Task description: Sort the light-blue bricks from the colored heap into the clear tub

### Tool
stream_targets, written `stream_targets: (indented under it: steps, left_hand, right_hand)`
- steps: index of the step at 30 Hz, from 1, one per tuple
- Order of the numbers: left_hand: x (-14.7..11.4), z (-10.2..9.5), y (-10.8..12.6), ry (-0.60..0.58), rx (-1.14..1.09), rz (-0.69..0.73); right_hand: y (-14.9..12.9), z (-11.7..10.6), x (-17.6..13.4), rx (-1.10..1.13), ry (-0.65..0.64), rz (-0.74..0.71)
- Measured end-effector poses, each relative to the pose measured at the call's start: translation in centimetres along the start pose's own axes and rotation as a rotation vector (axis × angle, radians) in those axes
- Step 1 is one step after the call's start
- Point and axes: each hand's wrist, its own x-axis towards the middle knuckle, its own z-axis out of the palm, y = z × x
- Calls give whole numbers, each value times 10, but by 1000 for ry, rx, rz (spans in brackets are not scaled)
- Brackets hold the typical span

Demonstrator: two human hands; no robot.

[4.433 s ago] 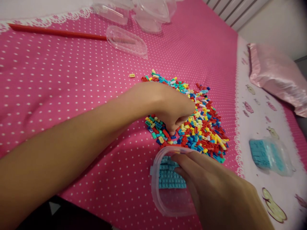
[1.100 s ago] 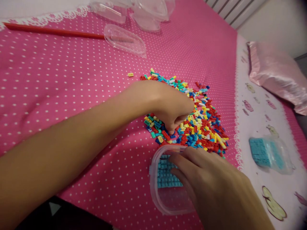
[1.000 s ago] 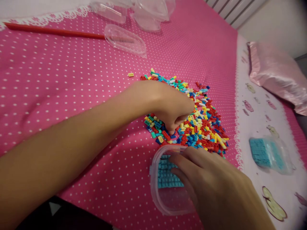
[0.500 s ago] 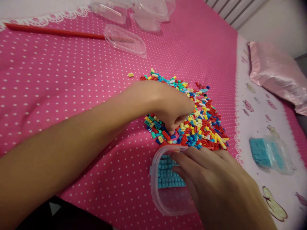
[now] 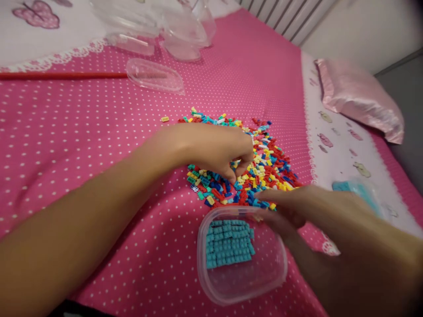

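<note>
A heap of small coloured building bricks (image 5: 261, 169) lies on the pink dotted bedspread. My left hand (image 5: 218, 147) reaches across the heap, thumb and fingers curled down in a pinch among the bricks. Whatever is between those fingertips is hidden. In front of the heap sits a clear plastic container (image 5: 243, 295), with turquoise bricks (image 5: 228, 244) packed in tidy rows at its left side. My right hand (image 5: 307, 224) is somewhat blurred at the container's right edge. Its fingers are apart, the index stretched to the near edge of the heap and the thumb near the container's rim.
Several clear plastic containers (image 5: 183, 31) lie at the back. A red stick (image 5: 66, 75) reaches to a clear pointed lid (image 5: 155, 75). One yellow brick (image 5: 165, 119) lies left of the heap. Another clear container with turquoise bricks (image 5: 365, 196) and a pink pillow (image 5: 360, 97) are at right.
My right hand has come off the container and spread toward the heap, uncovering the turquoise rows. My left hand stays at the heap. The whole view has shifted, with things farther left.
</note>
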Motion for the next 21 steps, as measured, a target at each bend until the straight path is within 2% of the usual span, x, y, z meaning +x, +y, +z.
stream_targets:
  steps: [1,3,6,9,12,17,21]
  left_hand:
    - [1,0,1,26,14,20]
    - [3,1,3,35,40,42]
    - [4,4,3,-28,60,32]
    - [4,5,-2,-47,82,15]
    - [3,2,-5,-55,117,2]
    - [-5,-10,4,-117,108,-56]
    - [-12,-11,14,-220,90,-103]
  right_hand:
    - [8,0,4,-1,48,40]
    - [28,8,13,52,44,108]
    - [56,29,25,184,-78,208]
    - [67,49,32,319,-202,153]
    - [61,56,35,423,-262,48]
    - [53,62,37,532,-225,-63]
    - [61,70,38,517,-161,-60]
